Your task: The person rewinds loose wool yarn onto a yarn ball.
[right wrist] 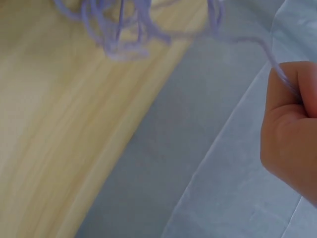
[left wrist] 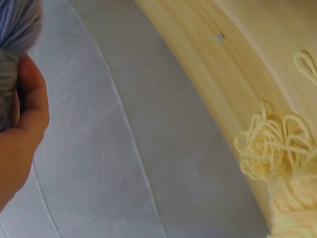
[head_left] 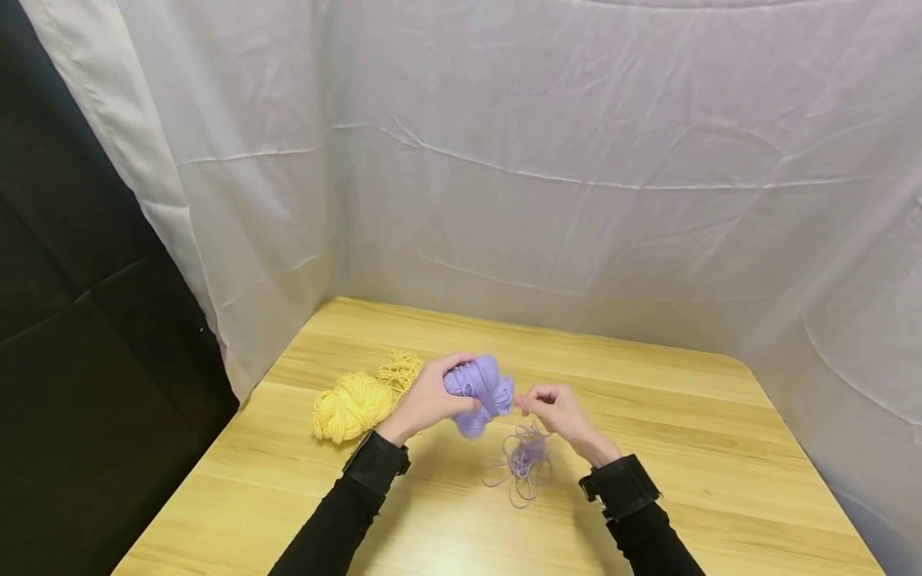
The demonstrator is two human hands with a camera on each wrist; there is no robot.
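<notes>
Gripping a fluffy lilac skein (head_left: pixel 481 392), left fingers (head_left: pixel 450 400) curl; right fingers (head_left: pixel 536 398) pinch its thin strand (right wrist: pixel 257 42)

Yellow yarn skein (head_left: pixel 350 406) on wooden table (head_left: pixel 684 448), white cloth backdrop (head_left: pixel 576 160) behind.

Left — yellow yarn (head_left: pixel 350 406); right — bare table (head_left: pixel 720 448)

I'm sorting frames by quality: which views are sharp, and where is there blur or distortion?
Head view: evenly lit, soft shadows, purple yarn skein sharp. Left wrist view: table edge bends, yellow yarn washed pale. Right wrist view: purple strand loops blurred.
</notes>
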